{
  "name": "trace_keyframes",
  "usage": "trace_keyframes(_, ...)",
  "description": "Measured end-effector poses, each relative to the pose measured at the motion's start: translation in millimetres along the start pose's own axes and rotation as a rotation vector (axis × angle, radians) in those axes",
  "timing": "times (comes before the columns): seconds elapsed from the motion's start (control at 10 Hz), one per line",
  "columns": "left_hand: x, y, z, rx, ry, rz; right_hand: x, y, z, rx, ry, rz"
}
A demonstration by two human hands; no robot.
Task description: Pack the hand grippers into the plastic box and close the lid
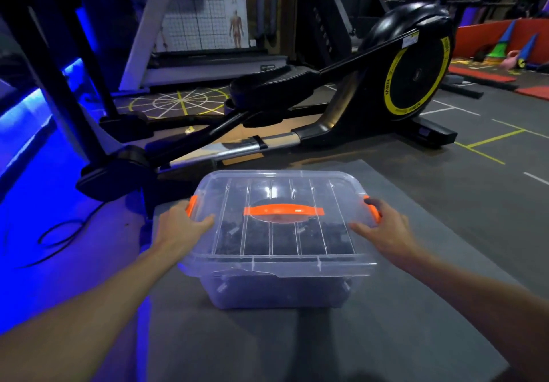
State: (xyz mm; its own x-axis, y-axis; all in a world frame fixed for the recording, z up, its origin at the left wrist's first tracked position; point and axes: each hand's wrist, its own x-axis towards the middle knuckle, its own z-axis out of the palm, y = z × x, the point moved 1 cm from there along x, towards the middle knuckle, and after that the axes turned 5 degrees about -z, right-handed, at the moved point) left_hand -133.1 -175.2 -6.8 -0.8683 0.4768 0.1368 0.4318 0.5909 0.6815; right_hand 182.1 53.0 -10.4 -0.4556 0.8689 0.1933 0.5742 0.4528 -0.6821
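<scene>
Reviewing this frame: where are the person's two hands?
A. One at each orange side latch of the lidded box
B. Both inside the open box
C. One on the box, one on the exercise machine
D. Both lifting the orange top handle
A: the left hand and right hand sit at opposite ends of the lid, each at an orange side latch.

A plastic box [276, 280] sits on a floor mat [401, 307] with its lid [297, 191] on top and a carry handle [283, 210] at the lid's middle. Hand grippers [279, 236] lie inside, under the lid. The left hand [182, 222] rests on the lid's left edge at the left latch [192, 203]; the right hand [383, 225] rests on the right edge at the right latch [375, 208]. Behind the box stands an elliptical trainer [371, 84], with a cable [59, 233] on the floor to the left.
</scene>
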Motion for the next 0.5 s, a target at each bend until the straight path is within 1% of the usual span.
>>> trace_keyframes(0.2,3,-9,-3,0.018,-0.031,0.003,-1,-5,3,-0.089,-0.031,-0.015)
trace_keyframes(0.3,9,-11,-6,0.038,-0.09,0.019,4,-7,7,-0.181,-0.096,0.038)
trace_keyframes(0.4,23,-15,-11,0.071,-0.057,0.106,7,-17,14,-0.354,-0.023,-0.059)
trace_keyframes(0.5,43,-12,-6,0.075,-0.074,0.21,20,-36,21,-0.384,-0.009,-0.198)
